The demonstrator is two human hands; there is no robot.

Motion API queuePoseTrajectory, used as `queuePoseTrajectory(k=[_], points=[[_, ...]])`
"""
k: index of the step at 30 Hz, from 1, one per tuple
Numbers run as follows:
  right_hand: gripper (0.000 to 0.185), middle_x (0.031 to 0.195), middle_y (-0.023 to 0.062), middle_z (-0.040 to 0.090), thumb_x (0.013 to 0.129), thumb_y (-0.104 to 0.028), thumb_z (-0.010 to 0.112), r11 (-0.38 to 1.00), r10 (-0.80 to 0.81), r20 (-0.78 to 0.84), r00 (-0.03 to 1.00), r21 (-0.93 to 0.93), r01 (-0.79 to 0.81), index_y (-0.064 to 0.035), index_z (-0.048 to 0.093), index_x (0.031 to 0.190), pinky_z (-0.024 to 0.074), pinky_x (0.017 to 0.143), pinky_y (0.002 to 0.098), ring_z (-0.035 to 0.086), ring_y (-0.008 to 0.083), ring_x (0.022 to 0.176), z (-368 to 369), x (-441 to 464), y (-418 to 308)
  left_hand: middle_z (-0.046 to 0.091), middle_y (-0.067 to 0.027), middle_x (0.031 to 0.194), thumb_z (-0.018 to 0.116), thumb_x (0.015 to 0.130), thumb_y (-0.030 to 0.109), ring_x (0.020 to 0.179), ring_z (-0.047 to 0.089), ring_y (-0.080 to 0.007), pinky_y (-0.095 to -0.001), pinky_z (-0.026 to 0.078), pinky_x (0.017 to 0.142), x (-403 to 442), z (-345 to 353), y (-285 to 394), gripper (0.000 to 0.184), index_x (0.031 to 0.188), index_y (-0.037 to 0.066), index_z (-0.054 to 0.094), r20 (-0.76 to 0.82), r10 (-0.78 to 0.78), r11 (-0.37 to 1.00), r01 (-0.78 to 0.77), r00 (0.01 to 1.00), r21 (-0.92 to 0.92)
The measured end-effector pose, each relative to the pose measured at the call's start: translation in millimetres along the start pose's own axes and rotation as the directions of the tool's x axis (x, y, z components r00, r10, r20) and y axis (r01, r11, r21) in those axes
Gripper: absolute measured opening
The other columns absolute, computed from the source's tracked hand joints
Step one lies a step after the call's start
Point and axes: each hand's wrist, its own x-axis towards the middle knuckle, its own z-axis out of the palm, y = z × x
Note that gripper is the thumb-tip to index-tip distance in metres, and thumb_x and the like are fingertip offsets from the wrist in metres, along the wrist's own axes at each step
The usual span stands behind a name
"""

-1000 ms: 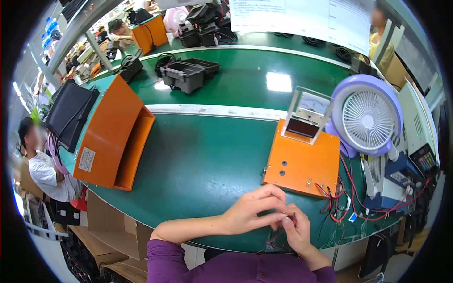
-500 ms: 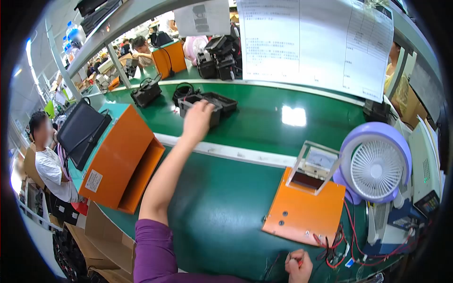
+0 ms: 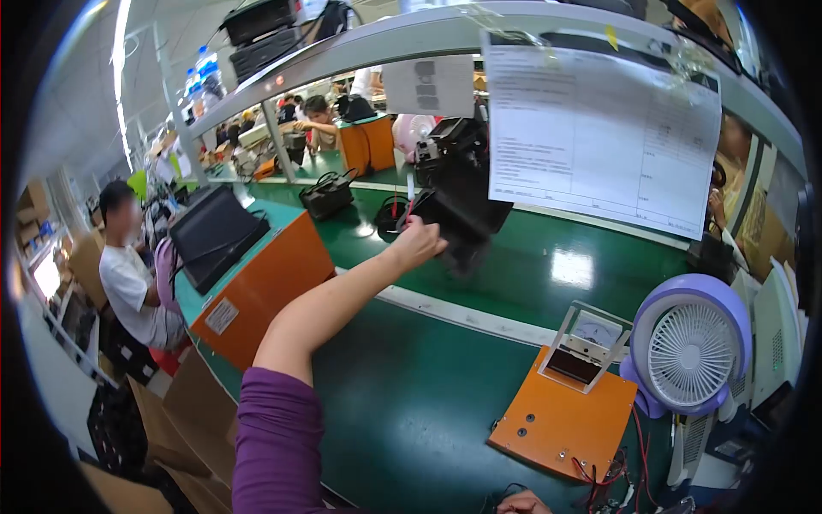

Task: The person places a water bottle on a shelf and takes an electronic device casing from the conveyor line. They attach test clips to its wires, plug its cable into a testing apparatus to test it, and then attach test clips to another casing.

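Observation:
My left hand [image 3: 419, 244] is stretched across to the raised back part of the bench, its fingers closed on the near edge of an open black plastic case [image 3: 458, 218]. The case is tilted up and smeared by motion. Thin red and white wires [image 3: 409, 199] rise beside its left side. At the bottom edge, my right hand [image 3: 524, 504] is mostly cut off; its fingers look curled, and what they hold is hidden. A dark cable [image 3: 505, 493] lies beside it. Nearest to that hand is an orange panel [image 3: 556, 420] with a framed meter [image 3: 591, 343] on it.
An orange box [image 3: 265, 283] with a black case [image 3: 218, 236] on top stands left. A purple fan [image 3: 689, 351] is at the right, near red wires [image 3: 642, 454]. Paper sheets [image 3: 599, 137] hang from the shelf rail. Another black case [image 3: 327, 195] sits behind. A person [image 3: 133, 274] sits at left.
My left hand has lifted and tilted the black case, which stood on the bench before. My right hand has dropped lower in view. The whole view has shifted.

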Motion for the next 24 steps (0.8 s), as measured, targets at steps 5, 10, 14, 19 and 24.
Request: queuePoseTrajectory(k=[5, 10, 14, 19, 24], points=[[0.013, 0.084, 0.0057, 0.058, 0.086, -0.01, 0.056, 0.992, 0.026, 0.02, 0.999, -0.127, -0.023, 0.0021, 0.06, 0.089, 0.0413, 0.077, 0.0268, 0.053, 0.0145, 0.08, 2.4, -4.6, -5.2, 0.063, -0.017, 0.077, 0.054, 0.076, 0.018, 0.074, 0.064, -0.0271, -0.0374, 0.05, 0.057, 23.1, -111.0, 8.9, 0.02, 0.087, 0.002, 0.052, 0.314, -0.299, 0.696, 0.431, 0.901, -0.575], [0.015, 0.084, 0.0078, 0.061, 0.087, -0.013, 0.054, 0.952, -0.097, 0.069, 0.993, -0.285, 0.113, -0.0022, 0.063, 0.093, 0.0408, 0.082, 0.0275, 0.057, 0.0196, 0.079, 7.9, -5.0, -8.9, 0.06, -0.0083, 0.064, 0.06, 0.074, 0.031, 0.051, 0.056, -0.0179, -0.0284, 0.044, 0.049, -22.8, -96.7, -35.6, 0.035, 0.075, -0.004, 0.061, 0.638, -0.176, -0.506, 0.487, 0.75, -0.712], [0.019, 0.071, 0.0088, 0.06, 0.083, -0.017, 0.056, 0.956, -0.138, 0.082, 0.987, -0.25, 0.154, 0.0003, 0.063, 0.086, 0.0425, 0.056, 0.0245, 0.057, 0.015, 0.064, 6.2, -4.6, -8.5, 0.057, -0.0095, 0.11, 0.055, 0.088, 0.024, 0.098, 0.056, -0.0155, -0.0293, 0.047, 0.083, -140.4, -151.5, 41.5, 0.036, 0.114, 0.0, 0.049, 0.696, -0.249, -0.965, -0.233, 0.673, -0.121], [0.014, 0.075, 0.0087, 0.061, 0.077, -0.008, 0.062, 0.964, -0.156, 0.131, 0.979, -0.197, 0.179, -0.0019, 0.065, 0.09, 0.0452, 0.055, 0.0256, 0.058, 0.0167, 0.063, -1.4, -9.2, -6.1, 0.056, -0.0132, 0.109, 0.045, 0.092, 0.02, 0.091, 0.059, -0.0262, -0.0437, 0.054, 0.071, -276.7, -235.0, 164.4, 0.034, 0.121, 0.003, 0.038, 0.807, -0.146, -0.97, -0.241, 0.573, -0.004], [0.016, 0.071, 0.0075, 0.061, 0.073, -0.003, 0.063, 0.96, -0.097, 0.169, 0.981, -0.245, 0.137, -0.0027, 0.064, 0.089, 0.0426, 0.052, 0.0276, 0.056, 0.0169, 0.06, 9.7, -7.7, -4.8, 0.057, -0.0198, 0.099, 0.037, 0.095, 0.034, 0.063, 0.06, -0.0272, -0.0335, 0.052, 0.051, -328.5, -271.1, 230.8, 0.04, 0.115, 0.0, 0.039, 0.851, 0.239, -0.969, 0.06, 0.468, 0.239]])
